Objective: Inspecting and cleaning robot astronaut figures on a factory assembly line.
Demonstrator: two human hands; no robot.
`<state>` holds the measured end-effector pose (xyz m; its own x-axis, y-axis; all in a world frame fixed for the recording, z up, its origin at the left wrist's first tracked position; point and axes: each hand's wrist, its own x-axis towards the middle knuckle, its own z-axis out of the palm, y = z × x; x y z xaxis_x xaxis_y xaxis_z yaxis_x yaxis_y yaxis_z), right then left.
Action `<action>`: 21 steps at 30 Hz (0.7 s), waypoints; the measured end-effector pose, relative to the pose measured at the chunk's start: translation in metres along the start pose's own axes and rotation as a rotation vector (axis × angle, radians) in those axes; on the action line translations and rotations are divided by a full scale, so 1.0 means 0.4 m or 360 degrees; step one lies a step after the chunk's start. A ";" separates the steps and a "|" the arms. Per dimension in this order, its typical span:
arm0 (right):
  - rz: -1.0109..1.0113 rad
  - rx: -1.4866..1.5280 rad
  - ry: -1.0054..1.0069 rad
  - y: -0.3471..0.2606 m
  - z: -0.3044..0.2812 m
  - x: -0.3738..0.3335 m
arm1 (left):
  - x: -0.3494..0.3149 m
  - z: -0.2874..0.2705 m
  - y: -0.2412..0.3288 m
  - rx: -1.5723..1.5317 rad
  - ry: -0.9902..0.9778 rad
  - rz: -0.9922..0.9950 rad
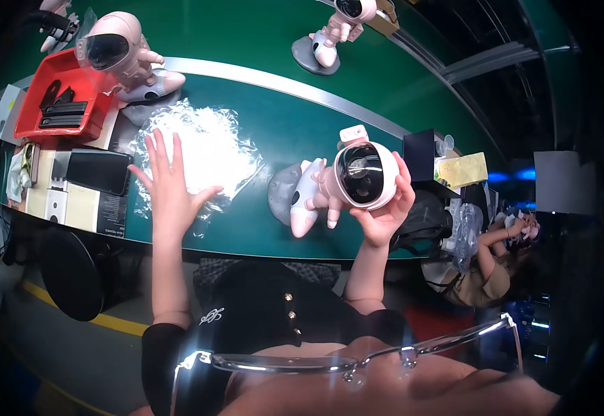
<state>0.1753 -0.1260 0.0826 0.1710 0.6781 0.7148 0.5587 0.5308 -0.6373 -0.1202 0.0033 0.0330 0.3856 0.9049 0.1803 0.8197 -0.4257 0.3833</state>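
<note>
My left hand is spread flat, fingers apart, over a crinkled clear plastic bag on the green tabletop. The bag shines brightly under the light. To its right, a pink-and-white astronaut figurine with a dark glossy visor leans over on its side, joined to a rocket and a grey rock-like base. My right hand grips the figurine's round helmet from the right, thumb below and fingers around the rim. Part of those fingers is hidden behind the helmet.
A red bin with black parts stands at the left, beside another astronaut figurine partly in plastic. A third figurine stands across the metal rail. A black box and a yellow pad lie right. Another person works at the far right.
</note>
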 end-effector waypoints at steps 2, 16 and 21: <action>0.0100 0.0157 0.0114 -0.009 0.002 0.007 | 0.010 -0.001 0.021 -0.0330 0.0444 0.0174; 0.1254 0.1588 0.0752 0.001 -0.019 0.039 | -0.031 0.075 0.285 -0.1705 -0.0177 0.0670; 0.0159 0.0294 0.0270 -0.032 -0.007 0.065 | -0.003 0.085 0.318 -0.1683 -0.0170 0.0630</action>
<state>0.1751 -0.1165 0.1103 0.3603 0.6453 0.6736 0.3774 0.5596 -0.7379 -0.0020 -0.0518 0.0509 0.6139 0.6804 0.4003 -0.1179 -0.4224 0.8987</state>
